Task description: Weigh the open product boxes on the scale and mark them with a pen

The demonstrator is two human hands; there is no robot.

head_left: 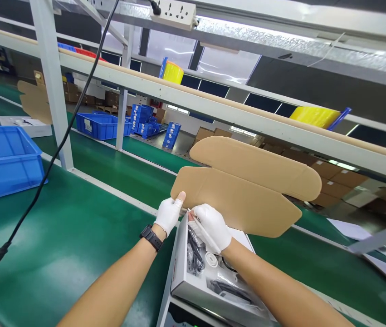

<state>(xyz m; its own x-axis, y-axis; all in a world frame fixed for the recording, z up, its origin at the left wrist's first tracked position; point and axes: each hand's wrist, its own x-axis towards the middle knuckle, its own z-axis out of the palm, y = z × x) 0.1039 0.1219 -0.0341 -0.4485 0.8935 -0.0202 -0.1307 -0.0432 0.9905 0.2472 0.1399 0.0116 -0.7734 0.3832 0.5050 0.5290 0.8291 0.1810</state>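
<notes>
An open white carton (179,268) holds bagged black parts (195,254) and a round white piece (211,260). Its brown-lined lid (236,195) stands raised behind it. My left hand (169,213), white-gloved with a bare thumb, grips the carton at its far left corner, thumb against the lid. My right hand (210,227), also gloved, is inside the far end of the carton, with its fingers closed. A slim white strip-like item (206,234) lies along that hand; what the fingertips pinch is mostly hidden.
Under the carton is a white device with a dark panel (175,318). At left, a blue bin (5,159) stands on the green bench (77,240), and a black cable (60,145) hangs in front. A white post (51,81) and rail (213,95) cross behind the bench.
</notes>
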